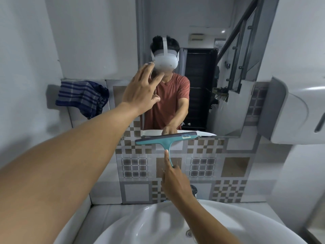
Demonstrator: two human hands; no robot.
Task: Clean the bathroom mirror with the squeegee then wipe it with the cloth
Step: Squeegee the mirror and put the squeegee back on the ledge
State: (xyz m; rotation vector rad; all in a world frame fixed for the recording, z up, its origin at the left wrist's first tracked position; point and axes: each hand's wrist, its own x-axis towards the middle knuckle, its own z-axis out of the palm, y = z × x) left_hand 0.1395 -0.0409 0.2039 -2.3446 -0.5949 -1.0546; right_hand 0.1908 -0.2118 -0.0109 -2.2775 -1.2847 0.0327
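Writing: a small pale label sits on the right end of the squeegee [166,139] head; its print is too small to read.
Squeegee: teal plastic, T-shaped, with a dark rubber blade along the top edge. The head lies a little tilted across the bottom edge of the mirror [228,85], the handle pointing down over the tiled wall [235,166].
Right hand [175,180]: closed around the handle, forefinger stretched up along it.
Left hand [142,88]: raised in front of the mirror's left edge, fingers [149,71] spread wide, holding nothing; whether the tips touch the glass I cannot tell.
Mirror: upright rectangle above the tiles, showing a person in a red shirt and white headset.
Cloth [82,97]: blue with pale stripes, crumpled on the ledge left of the mirror, well apart from both hands.
Sink [133,224]: white, below the right arm.
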